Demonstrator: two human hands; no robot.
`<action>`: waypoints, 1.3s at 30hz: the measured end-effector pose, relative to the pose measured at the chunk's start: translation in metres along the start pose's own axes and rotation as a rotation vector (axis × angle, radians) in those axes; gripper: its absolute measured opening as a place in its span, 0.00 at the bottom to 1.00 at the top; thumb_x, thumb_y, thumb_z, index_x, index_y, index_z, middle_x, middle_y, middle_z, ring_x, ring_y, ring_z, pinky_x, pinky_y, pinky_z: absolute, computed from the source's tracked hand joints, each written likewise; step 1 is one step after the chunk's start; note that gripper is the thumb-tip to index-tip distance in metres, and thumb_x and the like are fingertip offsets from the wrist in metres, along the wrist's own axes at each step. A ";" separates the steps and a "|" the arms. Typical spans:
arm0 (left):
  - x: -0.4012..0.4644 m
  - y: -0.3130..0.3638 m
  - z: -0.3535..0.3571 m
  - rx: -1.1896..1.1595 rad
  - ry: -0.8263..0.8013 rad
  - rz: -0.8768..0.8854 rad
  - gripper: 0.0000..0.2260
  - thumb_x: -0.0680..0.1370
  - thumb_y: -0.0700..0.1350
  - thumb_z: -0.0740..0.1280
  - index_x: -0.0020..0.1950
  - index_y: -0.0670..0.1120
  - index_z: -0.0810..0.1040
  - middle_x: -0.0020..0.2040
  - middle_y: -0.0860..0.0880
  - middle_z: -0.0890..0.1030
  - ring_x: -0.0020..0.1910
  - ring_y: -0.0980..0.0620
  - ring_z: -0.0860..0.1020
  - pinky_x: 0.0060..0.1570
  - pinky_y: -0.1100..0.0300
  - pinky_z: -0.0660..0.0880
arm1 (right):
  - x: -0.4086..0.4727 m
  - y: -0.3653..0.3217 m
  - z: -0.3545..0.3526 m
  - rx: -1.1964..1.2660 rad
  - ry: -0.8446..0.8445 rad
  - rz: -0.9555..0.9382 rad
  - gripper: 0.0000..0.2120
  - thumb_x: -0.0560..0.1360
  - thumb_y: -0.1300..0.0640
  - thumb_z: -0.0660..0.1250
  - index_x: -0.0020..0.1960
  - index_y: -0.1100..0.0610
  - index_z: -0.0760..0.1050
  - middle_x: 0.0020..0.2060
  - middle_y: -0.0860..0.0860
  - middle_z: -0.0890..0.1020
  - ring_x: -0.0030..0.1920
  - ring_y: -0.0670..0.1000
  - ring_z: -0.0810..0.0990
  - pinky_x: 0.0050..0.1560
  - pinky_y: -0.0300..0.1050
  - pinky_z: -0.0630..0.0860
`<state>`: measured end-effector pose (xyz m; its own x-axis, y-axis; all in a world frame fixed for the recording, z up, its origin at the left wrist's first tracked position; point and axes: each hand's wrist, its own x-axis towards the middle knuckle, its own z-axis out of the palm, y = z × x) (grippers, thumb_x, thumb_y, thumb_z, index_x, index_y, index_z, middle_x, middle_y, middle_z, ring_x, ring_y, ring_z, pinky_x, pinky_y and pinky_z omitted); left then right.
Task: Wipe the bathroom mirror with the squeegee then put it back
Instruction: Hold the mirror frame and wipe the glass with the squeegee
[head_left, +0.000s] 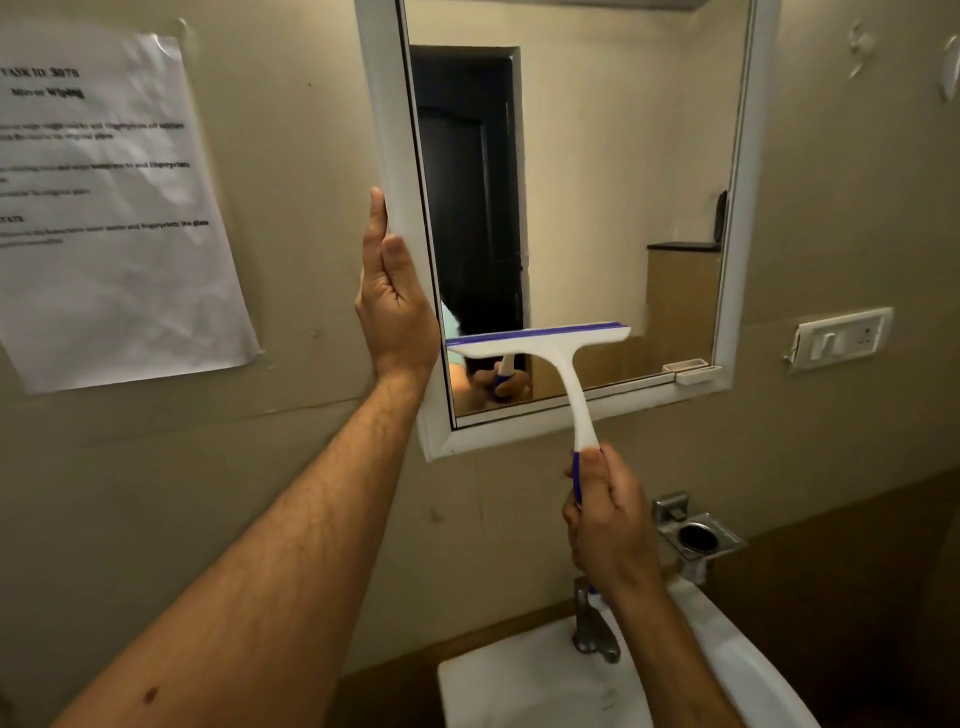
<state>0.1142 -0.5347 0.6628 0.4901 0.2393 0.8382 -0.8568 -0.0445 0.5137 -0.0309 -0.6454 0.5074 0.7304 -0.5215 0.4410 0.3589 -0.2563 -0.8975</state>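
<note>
A white-framed mirror hangs on the beige wall. My right hand grips the blue end of the handle of a white squeegee. Its blue-edged blade lies across the lower left part of the glass, near the bottom frame. My left hand rests flat against the mirror's left frame, fingers straight and pointing up. The glass reflects the squeegee handle and my gripping hand.
A white sink with a metal tap sits below the mirror. A metal holder is fixed to the wall on the right, with a switch plate above it. A printed sheet is taped at the left.
</note>
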 end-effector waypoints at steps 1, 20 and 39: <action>-0.002 -0.002 -0.001 0.006 -0.002 -0.007 0.19 0.85 0.44 0.51 0.76 0.44 0.62 0.76 0.48 0.66 0.60 0.81 0.65 0.56 0.82 0.64 | 0.000 0.000 0.002 0.001 -0.003 0.001 0.17 0.81 0.44 0.53 0.45 0.55 0.71 0.27 0.52 0.68 0.26 0.50 0.65 0.27 0.45 0.64; -0.017 -0.010 -0.003 -0.013 -0.009 0.012 0.20 0.85 0.42 0.51 0.77 0.42 0.59 0.76 0.44 0.66 0.50 0.80 0.72 0.51 0.80 0.70 | -0.014 0.026 -0.015 -0.228 -0.037 -0.005 0.15 0.81 0.45 0.52 0.42 0.50 0.71 0.28 0.47 0.69 0.27 0.46 0.67 0.29 0.46 0.66; -0.030 0.003 -0.006 -0.016 -0.024 0.026 0.19 0.85 0.38 0.52 0.76 0.38 0.59 0.74 0.46 0.66 0.38 0.84 0.67 0.42 0.84 0.65 | -0.019 0.040 -0.024 -0.201 0.075 0.019 0.18 0.77 0.40 0.53 0.38 0.50 0.71 0.25 0.46 0.68 0.26 0.45 0.67 0.29 0.47 0.65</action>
<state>0.0963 -0.5364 0.6378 0.4713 0.2154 0.8553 -0.8716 -0.0345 0.4890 -0.0442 -0.6653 0.4632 0.6879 -0.5850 0.4296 0.2169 -0.3992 -0.8909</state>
